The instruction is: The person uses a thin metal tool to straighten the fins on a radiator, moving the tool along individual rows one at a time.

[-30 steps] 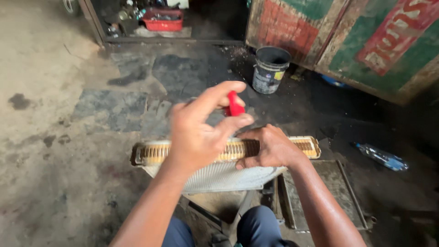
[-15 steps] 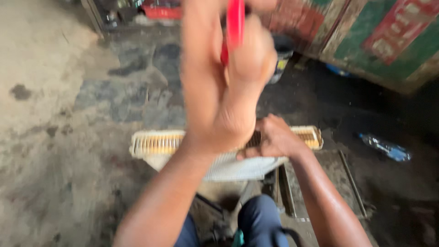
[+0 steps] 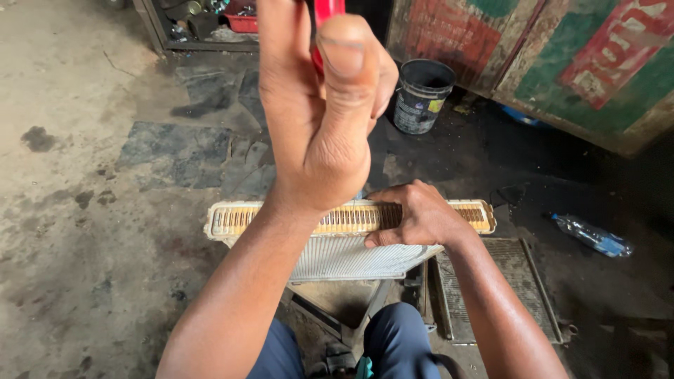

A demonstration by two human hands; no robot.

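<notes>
A stained concrete floor [image 3: 84, 210] is seen across the left of the view, bare and open as far as the left edge. Along the top right a painted wooden panel [image 3: 562, 63] in green, red and cream is set at a slant, closing off that side. A radiator core [image 3: 337, 235] is held upright between the knees, its long yellowed top edge turned upward and its pale finned face towards the person; a second, darker core [image 3: 491, 295] is laid flat on the floor just right of it. The left hand [image 3: 319, 112] is raised well above the core, close to the camera, and its grip is pressed around a red-handled tool [image 3: 326, 21], whose working end is cut off by the top of the frame. The right hand [image 3: 414, 214] is laid on the core's top edge, fingers curled over it. A black bucket [image 3: 423, 95] with a pale label is stood before the panel. A crushed clear bottle [image 3: 593, 236] with a blue label is left at the right edge.
</notes>
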